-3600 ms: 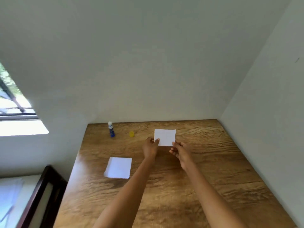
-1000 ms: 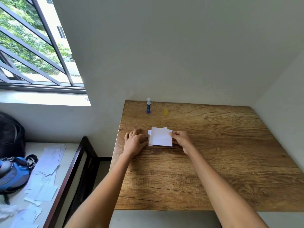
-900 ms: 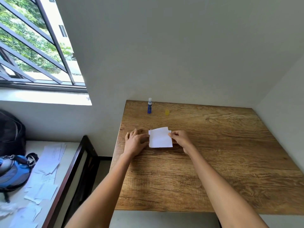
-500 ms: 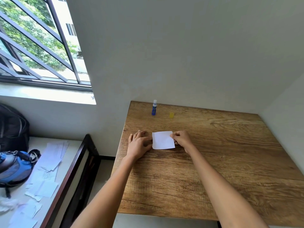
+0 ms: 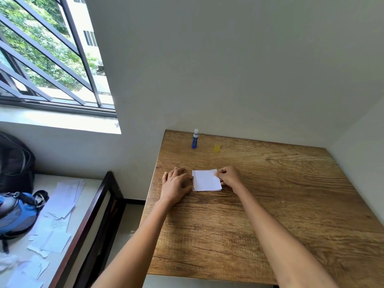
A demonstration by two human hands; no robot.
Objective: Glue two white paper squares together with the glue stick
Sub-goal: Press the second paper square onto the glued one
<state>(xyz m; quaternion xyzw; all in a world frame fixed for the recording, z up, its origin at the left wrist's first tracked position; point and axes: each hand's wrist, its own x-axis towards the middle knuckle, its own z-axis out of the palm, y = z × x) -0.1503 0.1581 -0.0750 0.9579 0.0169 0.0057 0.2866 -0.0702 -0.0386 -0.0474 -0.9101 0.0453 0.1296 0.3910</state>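
Observation:
Two white paper squares lie stacked on the wooden table, the top one almost covering the lower one. My right hand pinches the right edge of the top square near its upper corner. My left hand rests flat on the table, fingers spread, touching the stack's left edge. The blue glue stick stands upright and uncapped near the far left edge. Its yellow cap sits a little to its right.
White walls close the table at the back and right. Left of the table, a lower surface holds scattered papers, a blue bag and a black backpack. A dark wooden frame stands between them. A barred window is upper left.
The carried square was brought over onto the other square. Over the last second the two were slid into line, so the lower sheet hardly shows. The camera turned left.

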